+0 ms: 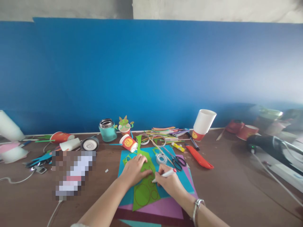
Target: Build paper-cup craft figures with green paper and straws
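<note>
My left hand (137, 168) lies with its fingers spread on a green paper sheet (142, 195), pressing it down. Red-brown circles of different sizes are drawn on the green paper's lower part. In my right hand (167, 179) is a white marker (168, 173) with a red end; its tip meets the green paper beside a drawn circle. Under the green sheet lie blue paper (127, 198) and purple paper (170, 208). Just beyond my right hand rest a roll of clear tape (157, 158) and dark-handled scissors (177, 164).
Behind the paper stand a teal jar (108, 132) and a cup with a green paper figure (123, 121). A red cup (128, 142) lies tipped over. Farther right are a yellow glue stick (178, 147), a long red object (200, 157) and stacked paper cups (204, 123).
</note>
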`<state>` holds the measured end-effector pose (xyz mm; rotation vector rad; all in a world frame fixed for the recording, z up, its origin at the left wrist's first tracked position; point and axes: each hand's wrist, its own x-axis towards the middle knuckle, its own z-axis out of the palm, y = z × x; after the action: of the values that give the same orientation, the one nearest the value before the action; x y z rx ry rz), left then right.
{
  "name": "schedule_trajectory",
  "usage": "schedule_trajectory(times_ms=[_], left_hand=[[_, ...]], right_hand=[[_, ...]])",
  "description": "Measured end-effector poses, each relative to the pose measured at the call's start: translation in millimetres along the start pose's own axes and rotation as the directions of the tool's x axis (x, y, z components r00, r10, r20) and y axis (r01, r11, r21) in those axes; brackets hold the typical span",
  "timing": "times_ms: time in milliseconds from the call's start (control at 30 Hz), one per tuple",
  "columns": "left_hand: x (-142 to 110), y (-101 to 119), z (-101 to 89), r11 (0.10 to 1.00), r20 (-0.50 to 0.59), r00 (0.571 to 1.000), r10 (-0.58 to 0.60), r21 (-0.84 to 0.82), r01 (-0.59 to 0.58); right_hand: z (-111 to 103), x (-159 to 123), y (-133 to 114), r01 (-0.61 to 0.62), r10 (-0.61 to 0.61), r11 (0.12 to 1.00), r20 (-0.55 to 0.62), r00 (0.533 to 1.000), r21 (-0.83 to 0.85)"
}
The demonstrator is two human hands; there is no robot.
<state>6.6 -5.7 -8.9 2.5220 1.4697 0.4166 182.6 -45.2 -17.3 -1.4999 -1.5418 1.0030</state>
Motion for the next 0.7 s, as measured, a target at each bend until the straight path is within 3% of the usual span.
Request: schedule_trajectory(times_ms=[700], left_hand=[[0.8,0.1,0.2,1.0,0.004,1.0,-0.011,0.002,0.011]], right_hand=[[2.0,0.7,4.1,-0.012,0.012,0.999,-0.004,1.0,-0.053]])
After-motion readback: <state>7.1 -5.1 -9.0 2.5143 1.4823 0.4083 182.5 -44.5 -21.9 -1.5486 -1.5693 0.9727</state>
